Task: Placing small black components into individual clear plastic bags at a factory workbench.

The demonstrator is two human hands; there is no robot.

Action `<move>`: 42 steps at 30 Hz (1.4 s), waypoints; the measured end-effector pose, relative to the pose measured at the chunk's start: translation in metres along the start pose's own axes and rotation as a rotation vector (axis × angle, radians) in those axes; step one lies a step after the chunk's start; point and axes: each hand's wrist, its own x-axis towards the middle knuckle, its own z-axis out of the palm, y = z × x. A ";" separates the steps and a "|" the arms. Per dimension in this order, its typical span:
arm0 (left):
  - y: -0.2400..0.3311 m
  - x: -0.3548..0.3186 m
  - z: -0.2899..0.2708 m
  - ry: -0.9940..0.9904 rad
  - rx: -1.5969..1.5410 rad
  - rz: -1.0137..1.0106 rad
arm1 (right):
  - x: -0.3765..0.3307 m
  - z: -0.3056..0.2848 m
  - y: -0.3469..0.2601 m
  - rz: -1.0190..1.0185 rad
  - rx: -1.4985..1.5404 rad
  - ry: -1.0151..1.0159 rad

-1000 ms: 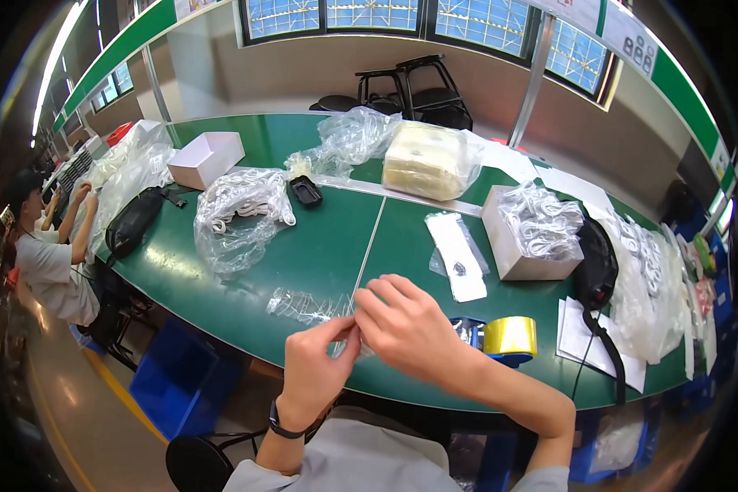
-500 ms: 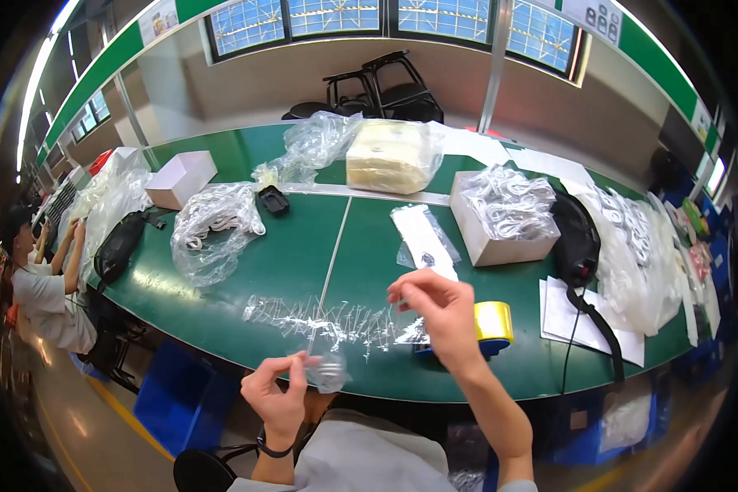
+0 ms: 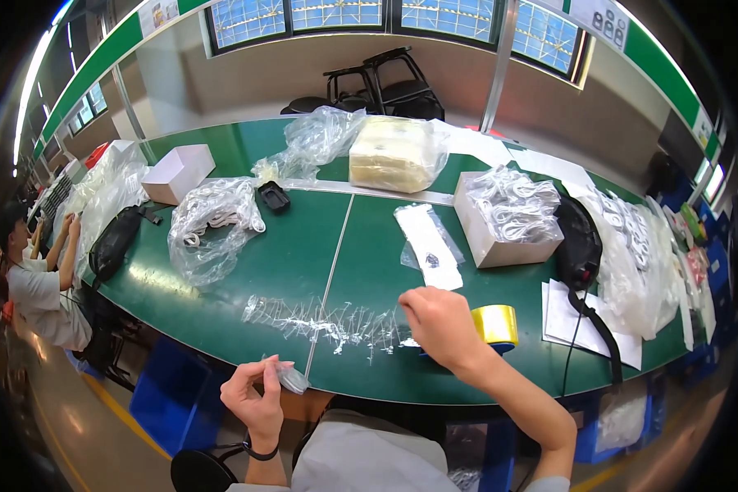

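Note:
My left hand (image 3: 252, 402) is at the near table edge, thumb and fingers pinched on a small clear plastic bag (image 3: 292, 379). The bag hangs out to the right of the fingertips. My right hand (image 3: 444, 326) is above the table, closed, with its back facing up. Whatever its fingers hold, if anything, is hidden. Left of it, a row of thin clear strands with white bits (image 3: 328, 325) lies across the table. A roll of yellow tape (image 3: 497, 325) stands just right of my right hand, with a blue part under it.
On the green table (image 3: 295, 246) are a bag of white cables (image 3: 215, 221), a box of bagged cables (image 3: 508, 221), a wrapped yellowish block (image 3: 392, 156) and a flat white packet (image 3: 428, 246). A black pouch (image 3: 578, 238) lies on the right. A co-worker (image 3: 49, 279) sits far left.
My left hand has shifted left and slightly down with the plastic bag. The right hand has moved down and turned over, so its back now covers its fingers.

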 end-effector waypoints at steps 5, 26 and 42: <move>0.000 0.003 -0.006 -0.036 0.003 0.045 | -0.039 0.018 -0.015 -0.196 -0.442 -0.293; 0.003 0.013 -0.013 -0.166 0.041 0.189 | -0.067 -0.002 -0.043 -0.057 -0.234 -0.261; 0.052 0.025 -0.003 -0.137 0.009 0.207 | -0.026 0.026 -0.125 -0.094 0.827 0.210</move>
